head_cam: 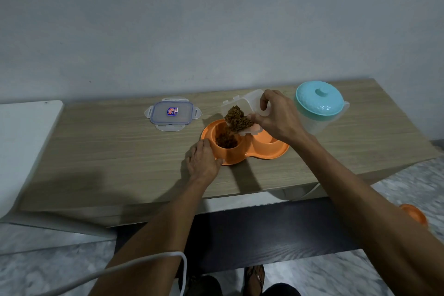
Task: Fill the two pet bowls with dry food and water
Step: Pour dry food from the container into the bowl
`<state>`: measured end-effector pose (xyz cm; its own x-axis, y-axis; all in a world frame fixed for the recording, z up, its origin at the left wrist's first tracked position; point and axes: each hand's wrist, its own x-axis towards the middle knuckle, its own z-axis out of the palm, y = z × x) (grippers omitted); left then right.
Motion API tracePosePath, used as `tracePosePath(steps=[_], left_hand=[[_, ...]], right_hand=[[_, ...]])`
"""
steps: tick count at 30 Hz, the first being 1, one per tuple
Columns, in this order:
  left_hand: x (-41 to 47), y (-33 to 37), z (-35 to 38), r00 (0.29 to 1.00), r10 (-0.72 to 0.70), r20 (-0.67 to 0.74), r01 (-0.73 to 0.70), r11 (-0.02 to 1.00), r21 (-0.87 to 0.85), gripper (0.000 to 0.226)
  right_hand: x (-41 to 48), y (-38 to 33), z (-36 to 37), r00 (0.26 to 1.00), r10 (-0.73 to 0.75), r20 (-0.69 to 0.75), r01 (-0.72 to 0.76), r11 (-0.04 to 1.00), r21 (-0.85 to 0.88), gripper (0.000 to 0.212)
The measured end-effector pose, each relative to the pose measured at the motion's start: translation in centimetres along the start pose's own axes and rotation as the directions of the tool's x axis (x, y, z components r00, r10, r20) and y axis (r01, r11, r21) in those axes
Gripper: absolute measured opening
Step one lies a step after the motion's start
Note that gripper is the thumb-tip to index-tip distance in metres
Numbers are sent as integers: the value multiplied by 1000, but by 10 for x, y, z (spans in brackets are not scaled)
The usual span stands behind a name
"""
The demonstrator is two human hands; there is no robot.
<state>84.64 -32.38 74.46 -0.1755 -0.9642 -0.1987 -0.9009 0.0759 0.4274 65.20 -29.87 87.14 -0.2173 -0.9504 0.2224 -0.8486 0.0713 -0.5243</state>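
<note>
An orange double pet bowl (260, 152) sits on the wooden table (120, 151). My right hand (280, 118) grips a clear plastic food container (247, 103), tilted over the left bowl. Brown dry food (237, 116) slides out of it and falls into the left bowl, where a pile of kibble (225, 142) lies. My left hand (203, 160) rests on the bowl's left rim and holds it. The right bowl is partly hidden behind my right hand. A clear water jug with a turquoise lid (320, 98) stands at the back right.
The container's clear lid (172, 113) with a blue seal lies flat at the back left of the bowl. A white surface (21, 142) adjoins the table's left end. An orange object (414, 215) lies on the floor at right. A white cable (144, 262) hangs near me.
</note>
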Motion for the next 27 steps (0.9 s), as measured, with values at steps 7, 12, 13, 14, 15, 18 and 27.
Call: tracePosePath(steps=[7, 12, 13, 14, 15, 18, 27], left_hand=[[-2, 1, -2, 1000, -9, 4, 9, 1000, 5, 76], [0, 2, -1, 1000, -11, 5, 11, 1000, -2, 78], [0, 2, 0, 1000, -11, 6, 11, 1000, -4, 78], [1, 1, 1, 1000, -11, 6, 11, 1000, -8, 78], [1, 1, 1, 1000, -11, 6, 11, 1000, -12, 79], [1, 1, 1, 1000, -10, 4, 10, 1000, -13, 80], [-1, 1, -1, 1000, 1, 3, -1, 1000, -4, 78]], right_hand=[[0, 1, 1, 1000, 12, -8, -12, 1000, 7, 39], [2, 7, 1, 996, 83, -22, -82, 994, 66, 39], [2, 8, 0, 993, 113, -24, -110, 989, 100, 38], [3, 10, 0, 988, 154, -25, -149, 978, 144, 37], [5, 13, -1, 979, 205, -21, -197, 961, 194, 36], [11, 26, -1, 924, 382, 33, -368, 860, 353, 32], [8, 50, 6, 718, 580, 384, -662, 397, 636, 20]])
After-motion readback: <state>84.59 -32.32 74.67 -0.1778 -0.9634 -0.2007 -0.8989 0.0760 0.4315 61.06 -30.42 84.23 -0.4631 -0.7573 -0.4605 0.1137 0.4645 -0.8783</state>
